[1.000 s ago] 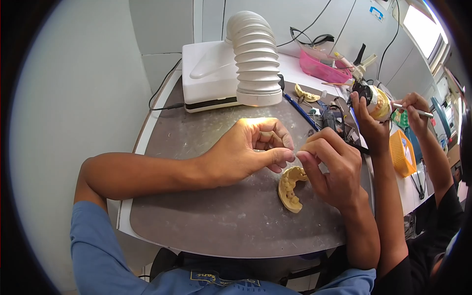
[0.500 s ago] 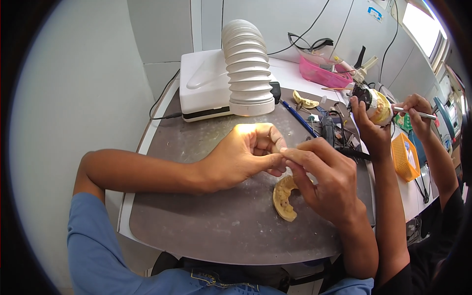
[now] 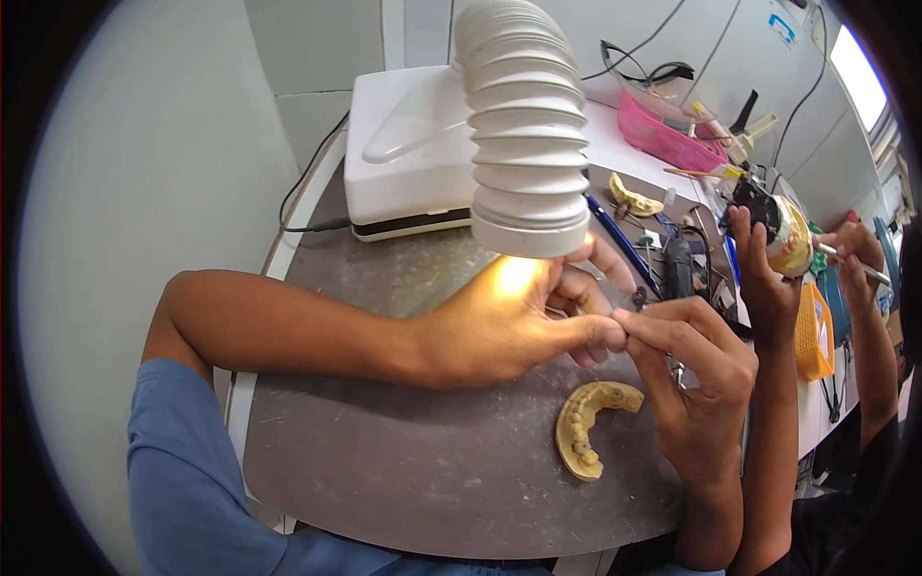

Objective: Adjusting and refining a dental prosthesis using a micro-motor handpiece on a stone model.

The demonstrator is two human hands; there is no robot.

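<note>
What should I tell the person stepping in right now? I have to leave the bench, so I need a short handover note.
Left hand: raised over the grey bench top, fingertips pinched against those of the right hand.
Right hand: fingertips meet the left; whatever small part sits in the shared grip is too small to make out.
Yellow dental cast: lies on the bench just below the hands, touched by neither.
White ribbed hose: mouth hangs directly above the hands.
White box unit: at the back of the bench.
A co-worker's hands at right hold another model.
Done: cast set down. Left: fingertip work under way.
</note>
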